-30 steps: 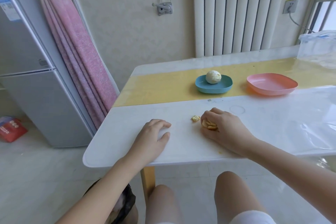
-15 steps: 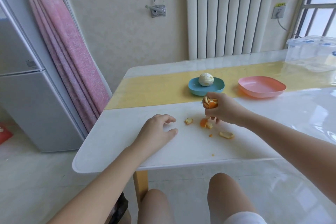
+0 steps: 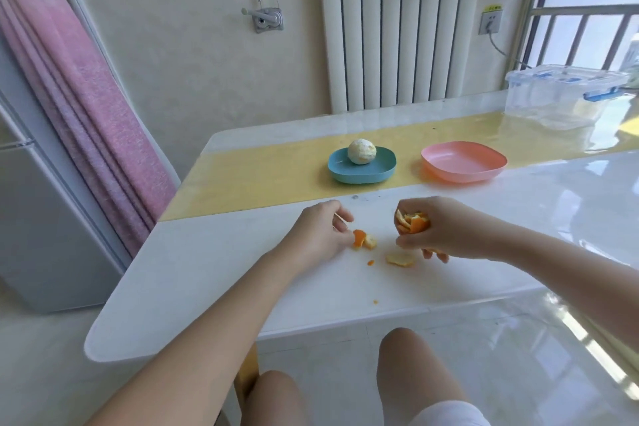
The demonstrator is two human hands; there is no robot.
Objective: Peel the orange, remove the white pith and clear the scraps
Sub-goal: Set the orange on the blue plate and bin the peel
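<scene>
Peeled orange (image 3: 361,151): pale and pith-covered, resting in the blue dish (image 3: 363,175) on the yellow runner (image 3: 262,176), well apart from both hands at the far side of the work area. Pink dish (image 3: 463,162): just right of the blue dish, also on the runner. Right hand (image 3: 449,235): raised slightly off the white table (image 3: 207,287), fingers curled tightly round a wad of peel (image 3: 415,223) whose orange and white edges stick out past the thumb side. Left hand (image 3: 318,235): lying on the table with fingers loosely bent, fingertips reaching a curled peel piece (image 3: 359,238); whether they pinch it or merely touch it cannot be told. Second small peel piece (image 3: 371,241): touching the first on its right. Pale peel strip (image 3: 401,259): flat on the table, just below the right hand. Orange fragment (image 3: 370,262): between the two hands, nearer the table's front edge. Clear lidded box (image 3: 560,93): at the far right of the table. Pink curtain (image 3: 86,107): hanging at the left.
</scene>
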